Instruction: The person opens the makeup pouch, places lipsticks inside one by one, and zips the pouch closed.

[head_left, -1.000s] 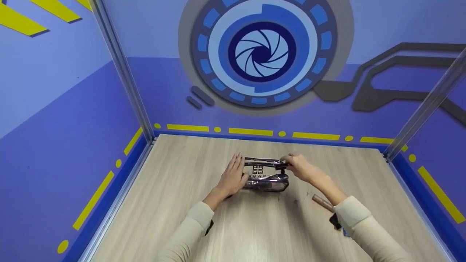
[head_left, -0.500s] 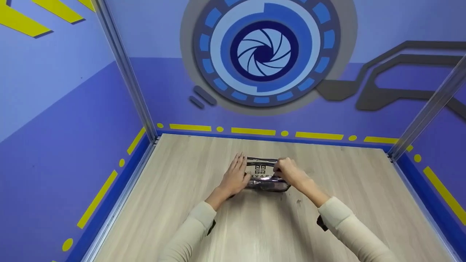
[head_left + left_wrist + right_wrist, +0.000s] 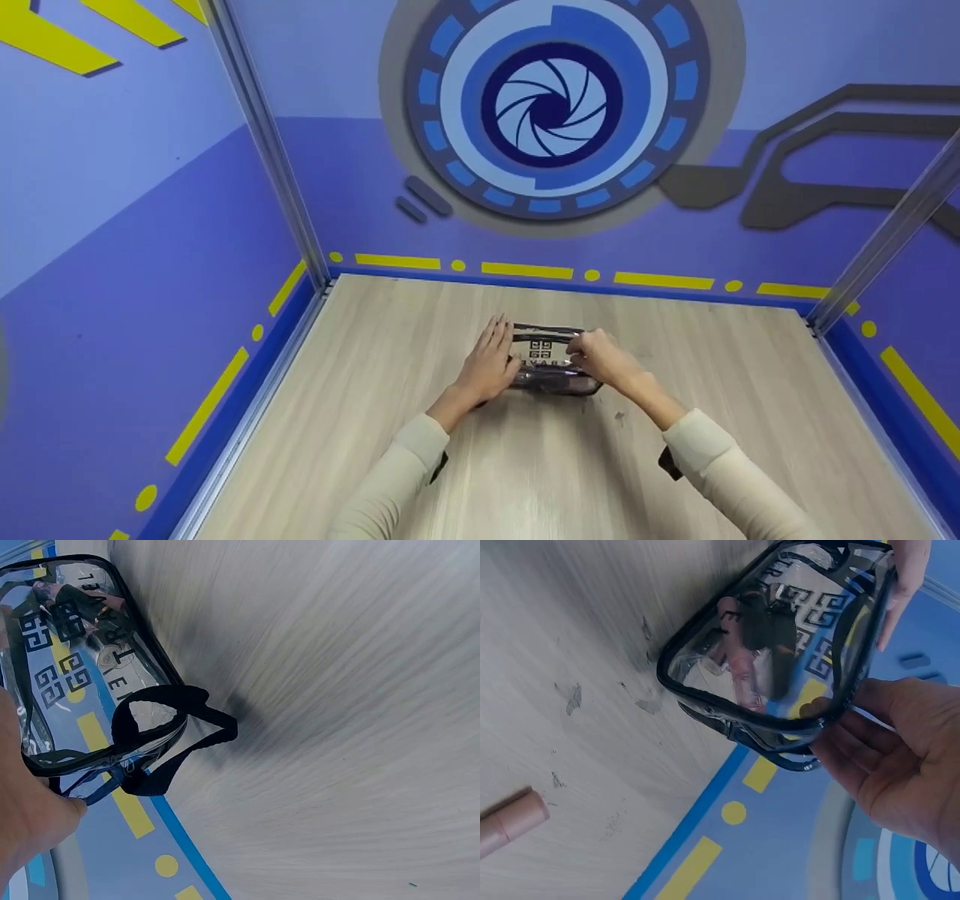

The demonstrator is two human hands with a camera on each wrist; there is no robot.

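Note:
A see-through pouch [image 3: 559,381] with black trim and a square black logo stands on the table between the two hands. Pink tubes [image 3: 741,671] and dark items show through its clear wall in the right wrist view. My left hand [image 3: 487,364] holds the pouch's left end, fingers extended along the far side and thumb on the near side. A black loop strap [image 3: 219,736] sticks out by that thumb in the left wrist view. At the right end, my right hand [image 3: 606,361] pinches the pouch's black upper edge between thumb and fingers.
On the wood-grain table [image 3: 360,360] lies a separate pink tube [image 3: 514,823], hidden behind the right forearm in the head view. Blue printed walls [image 3: 360,172] rise at the back and both sides. Metal posts [image 3: 274,157] stand at the back corners.
My right hand has shifted left and nearer along the pouch's upper edge, then slightly back right. The forearm now covers the loose tube. My left hand keeps its hold.

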